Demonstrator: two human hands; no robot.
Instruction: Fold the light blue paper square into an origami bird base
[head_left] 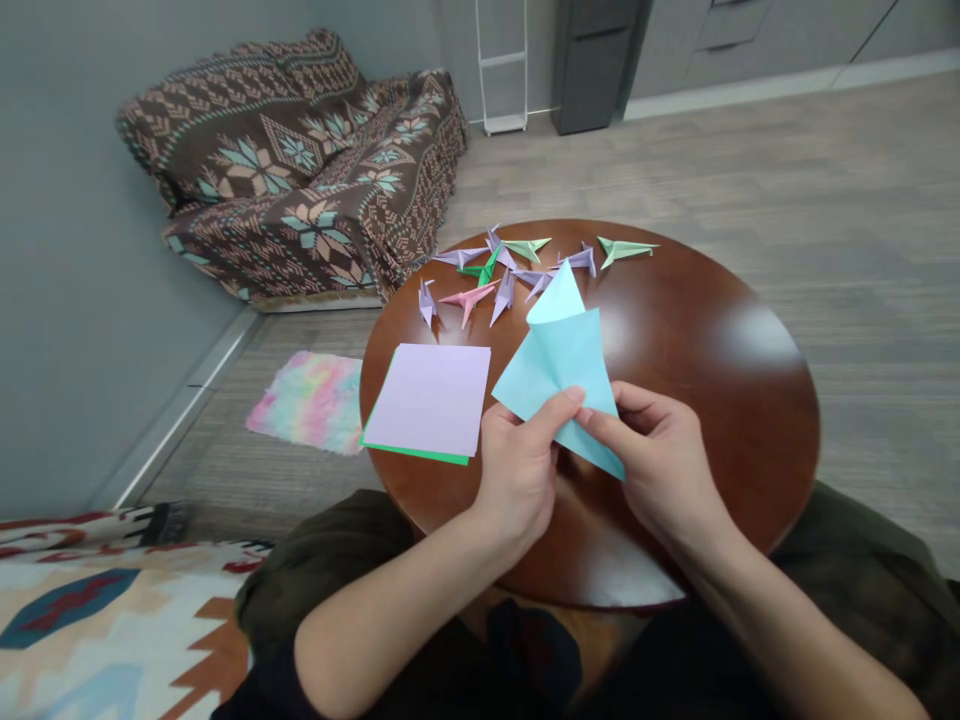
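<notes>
A light blue sheet of origami paper (559, 355), partly folded, is held up over the round table. Its upper corner stands up as a pointed flap. My left hand (525, 455) pinches the paper's lower part, thumb on top and fingers hidden beneath. From the other side my right hand (660, 450) grips it too, its thumb tip close to the left thumb. To the left of the hands lies a stack of square paper (435, 398), lilac on top with a green edge showing below.
Several folded paper cranes, among them a pink one (470, 298) and a pale green one (624, 250), lie along the far edge of the brown table (712, 400). Beyond stands a sofa with a patterned cover (300, 190). A fluffy pastel mat (311, 400) lies on the floor.
</notes>
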